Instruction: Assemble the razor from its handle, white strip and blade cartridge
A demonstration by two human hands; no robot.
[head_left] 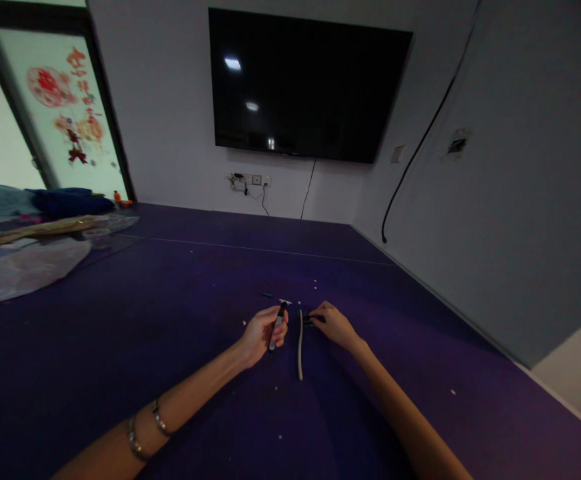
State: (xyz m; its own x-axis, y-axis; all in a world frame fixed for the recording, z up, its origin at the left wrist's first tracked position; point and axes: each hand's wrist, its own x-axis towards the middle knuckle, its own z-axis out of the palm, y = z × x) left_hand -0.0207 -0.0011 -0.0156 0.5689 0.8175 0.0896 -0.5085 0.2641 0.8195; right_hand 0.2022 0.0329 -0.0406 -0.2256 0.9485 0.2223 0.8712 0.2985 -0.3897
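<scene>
My left hand (259,339) is closed around a slim grey-and-black handled tool (276,329), held slanted with its dark end upward; its exact kind is unclear. To the right, my right hand (334,325) pinches a small dark piece (307,321) too small to identify. That piece is right beside the upper end of a pale, slightly bent cable-like strip (300,357), which lies lengthwise between my hands. Whether the two touch cannot be made out. Just beyond the left hand are white scraps (284,302) and a small dark green piece (267,294).
All this is on a broad purple surface (180,280) dotted with white bits. Plastic sheeting (30,270) and dark blue cloth (73,201) lie at far left. A television (310,87) hangs on the wall ahead; a black cable (420,143) hangs down the right wall.
</scene>
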